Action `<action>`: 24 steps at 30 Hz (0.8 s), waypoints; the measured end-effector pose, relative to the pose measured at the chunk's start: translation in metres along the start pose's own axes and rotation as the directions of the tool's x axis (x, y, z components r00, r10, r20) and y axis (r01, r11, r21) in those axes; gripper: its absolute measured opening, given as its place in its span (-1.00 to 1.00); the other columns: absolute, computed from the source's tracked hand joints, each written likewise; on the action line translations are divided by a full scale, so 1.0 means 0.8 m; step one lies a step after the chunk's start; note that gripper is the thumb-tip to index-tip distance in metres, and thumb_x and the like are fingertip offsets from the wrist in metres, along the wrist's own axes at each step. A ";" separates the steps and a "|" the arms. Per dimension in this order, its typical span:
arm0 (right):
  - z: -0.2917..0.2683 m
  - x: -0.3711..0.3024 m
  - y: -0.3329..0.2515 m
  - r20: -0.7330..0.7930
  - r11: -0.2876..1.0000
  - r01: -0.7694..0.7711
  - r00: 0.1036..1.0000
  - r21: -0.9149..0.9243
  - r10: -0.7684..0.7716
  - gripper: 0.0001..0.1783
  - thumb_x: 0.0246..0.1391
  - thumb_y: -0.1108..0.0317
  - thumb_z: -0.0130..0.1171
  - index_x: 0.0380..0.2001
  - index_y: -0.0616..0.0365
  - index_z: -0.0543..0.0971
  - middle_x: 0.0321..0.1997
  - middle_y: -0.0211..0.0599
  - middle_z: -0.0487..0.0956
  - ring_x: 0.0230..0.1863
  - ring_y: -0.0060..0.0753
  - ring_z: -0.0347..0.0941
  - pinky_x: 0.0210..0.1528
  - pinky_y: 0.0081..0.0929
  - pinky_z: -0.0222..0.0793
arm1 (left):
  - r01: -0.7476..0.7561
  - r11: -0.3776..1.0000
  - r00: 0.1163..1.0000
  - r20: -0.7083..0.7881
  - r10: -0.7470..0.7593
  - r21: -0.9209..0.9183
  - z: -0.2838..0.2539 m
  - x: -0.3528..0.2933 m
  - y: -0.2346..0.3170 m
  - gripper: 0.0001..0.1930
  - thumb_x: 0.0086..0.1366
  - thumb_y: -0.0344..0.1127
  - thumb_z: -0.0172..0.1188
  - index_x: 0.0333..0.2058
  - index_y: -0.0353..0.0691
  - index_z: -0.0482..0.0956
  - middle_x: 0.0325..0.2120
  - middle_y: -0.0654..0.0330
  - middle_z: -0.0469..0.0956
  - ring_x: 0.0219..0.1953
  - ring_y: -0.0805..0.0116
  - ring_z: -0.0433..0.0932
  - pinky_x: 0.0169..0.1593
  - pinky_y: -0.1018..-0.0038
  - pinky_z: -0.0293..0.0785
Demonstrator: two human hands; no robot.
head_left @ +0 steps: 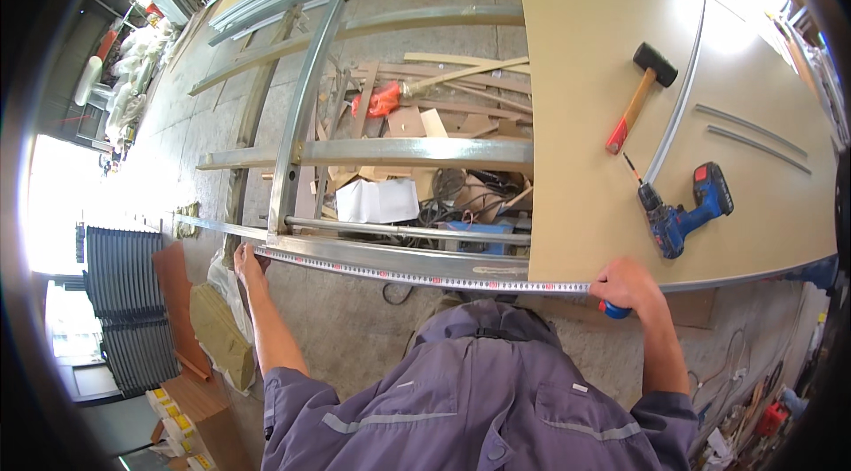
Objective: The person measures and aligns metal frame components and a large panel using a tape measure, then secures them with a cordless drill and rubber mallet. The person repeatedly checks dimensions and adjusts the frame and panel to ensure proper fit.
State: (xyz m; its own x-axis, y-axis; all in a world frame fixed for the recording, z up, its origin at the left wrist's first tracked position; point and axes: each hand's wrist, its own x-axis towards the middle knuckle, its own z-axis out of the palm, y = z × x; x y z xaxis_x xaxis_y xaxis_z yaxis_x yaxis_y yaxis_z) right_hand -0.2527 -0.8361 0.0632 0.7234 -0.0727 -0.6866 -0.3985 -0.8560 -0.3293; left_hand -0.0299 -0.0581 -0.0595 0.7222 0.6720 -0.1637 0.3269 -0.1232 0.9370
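A white tape measure blade (412, 279) is stretched along the near edge of a metal frame (355, 249). At its left end, by the frame's upright crossbar, my left hand (251, 264) pinches the tape. My right hand (628, 285) is closed around the blue tape measure case (613, 310), just off the near edge of a beige panel (585, 205). Most of the case is hidden under that hand. On the panel beyond it lies a blue cordless drill (678, 218) with a bit fitted. Further back rests a black-headed mallet (643, 97) with a wooden handle.
Thin grey strips (758, 148) and a long metal strip (681, 99) lie on the panel. Through the frame show wood offcuts and an orange-red bag (377, 101) on the floor. Stacked dark profiles (135, 311) and a wrapped yellowish bundle (219, 334) stand at left.
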 end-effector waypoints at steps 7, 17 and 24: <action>0.005 -0.016 0.010 -0.025 0.993 0.027 0.999 0.113 -0.024 -0.68 -0.09 0.12 0.24 -0.53 0.21 0.65 -0.60 0.01 0.53 -0.56 0.00 0.45 -0.40 -0.21 0.39 | -0.038 0.988 0.999 -0.027 0.042 0.151 -0.011 0.008 0.010 -0.67 0.35 -0.22 0.20 0.02 -0.23 0.48 -0.43 0.22 0.58 -0.63 0.51 0.49 -0.56 0.54 0.52; 0.030 -0.050 0.004 0.043 0.940 0.175 0.980 0.293 -0.195 -0.68 0.06 0.13 0.16 -0.44 0.19 0.65 -0.49 -0.07 0.60 -0.43 -0.12 0.54 -0.30 -0.25 0.43 | -0.136 0.980 0.988 0.048 0.144 -0.147 -0.008 -0.032 0.055 -0.66 0.38 -0.16 0.22 0.01 -0.21 0.49 -0.44 0.27 0.55 -0.57 0.51 0.49 -0.53 0.57 0.49; 0.057 -0.048 -0.028 0.104 0.915 0.295 0.937 0.276 -0.334 -0.64 0.06 0.07 0.14 -0.40 0.18 0.65 -0.40 0.01 0.62 -0.32 0.11 0.54 -0.23 -0.21 0.45 | -0.143 0.978 0.957 0.229 0.176 -0.155 0.093 -0.135 0.103 -0.62 0.39 -0.17 0.19 0.07 -0.25 0.48 -0.35 0.29 0.53 -0.43 0.51 0.51 -0.40 0.53 0.52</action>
State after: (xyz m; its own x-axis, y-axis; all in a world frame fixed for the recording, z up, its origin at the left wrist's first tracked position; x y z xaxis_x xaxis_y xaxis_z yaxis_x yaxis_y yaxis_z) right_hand -0.2972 -0.7906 0.0676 0.7522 0.2708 -0.6007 -0.3068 -0.6629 -0.6830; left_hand -0.0355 -0.1951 0.0125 0.8887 0.4543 -0.0624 0.1219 -0.1029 0.9872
